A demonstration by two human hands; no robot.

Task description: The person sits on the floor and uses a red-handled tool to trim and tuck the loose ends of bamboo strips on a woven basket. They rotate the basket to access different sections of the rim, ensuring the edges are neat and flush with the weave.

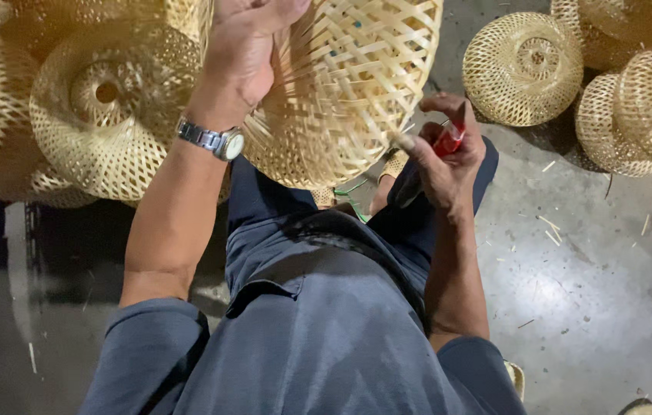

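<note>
Left hand (245, 58) clamped on rim of woven bamboo shade (341, 84), held over lap; right hand (445, 157) closed round small red tool (449, 141) at lower edge; best keep shade steady, work close to weave, clear of fingers

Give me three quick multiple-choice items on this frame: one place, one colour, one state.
1. Where is the wristwatch?
A. left wrist B. right wrist C. on the floor
2. What colour is the small tool in the right hand?
A. blue B. red C. white
3. How is the woven basket being worked on supported?
A. lying on the floor B. hanging from a hook C. held up by the left hand

Key: 1 A, the watch sits on the left arm; 2 B, red shows between the fingers; 3 C, the left hand grips it above the lap.
</note>
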